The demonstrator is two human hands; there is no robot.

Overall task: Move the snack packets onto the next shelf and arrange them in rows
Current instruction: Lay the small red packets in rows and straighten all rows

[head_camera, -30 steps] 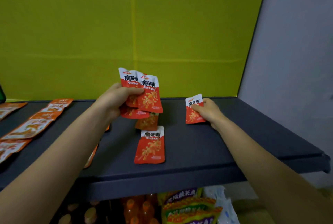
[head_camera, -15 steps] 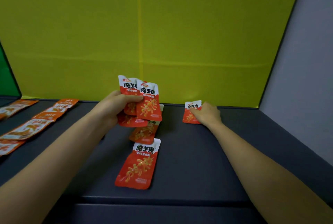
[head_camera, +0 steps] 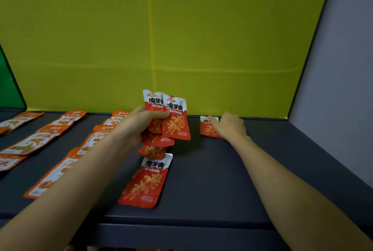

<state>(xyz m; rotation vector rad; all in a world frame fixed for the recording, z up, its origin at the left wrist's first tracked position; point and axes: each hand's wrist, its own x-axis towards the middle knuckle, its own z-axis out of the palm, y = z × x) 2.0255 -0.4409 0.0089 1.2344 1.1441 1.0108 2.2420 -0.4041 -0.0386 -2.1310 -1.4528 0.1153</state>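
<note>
My left hand (head_camera: 139, 123) grips a small bunch of red snack packets (head_camera: 173, 117), held upright above the dark shelf (head_camera: 212, 180). Under that bunch a red packet (head_camera: 152, 151) lies flat, and another red packet (head_camera: 146, 181) lies nearer the front edge. My right hand (head_camera: 231, 126) rests flat on a single red packet (head_camera: 207, 127) at the back of the shelf, fingers spread over its right side. Whether the fingers pinch that packet is unclear.
Rows of orange and white snack packets (head_camera: 50, 129) lie flat on the left part of the shelf. A yellow back panel (head_camera: 161, 39) stands behind, a grey side wall (head_camera: 343, 89) on the right. The shelf's front edge (head_camera: 181, 222) runs below my arms.
The view has tilted up and nearer, bringing more orange packets into sight. My right hand pushed the single packet back to the rear and now lies flatter on it. My left hand's grip is unchanged.
</note>
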